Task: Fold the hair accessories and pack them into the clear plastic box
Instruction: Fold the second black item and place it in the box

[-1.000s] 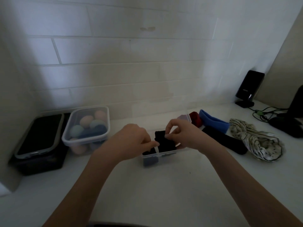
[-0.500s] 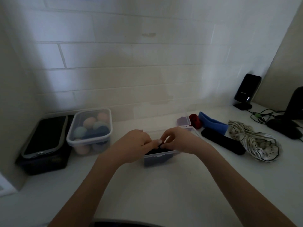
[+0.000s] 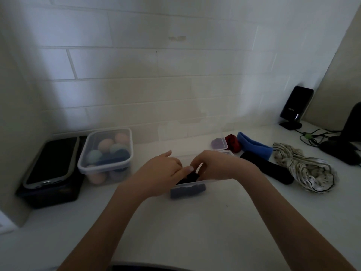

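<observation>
Far left on the white counter: dark case with a black, grey-rimmed lid. Just right of it, a lidded clear tub of pastel sponge balls. Centre: left hand over the clear plastic box, fingers curled, forefinger stretched right onto the black folded accessory. Accessory sits inside the box at the near wall, directly under and between the fingertips of both hands. Right hand arches over the box from the right, fingers bent down, tips pinching the black fabric; exact grip is partly hidden. A dark blue item shows through the box's front wall. Right of the box: purple piece, red accessory, blue headband, black headband just beside the right wrist, striped white scarf. Far right: black stand, cables.
</observation>
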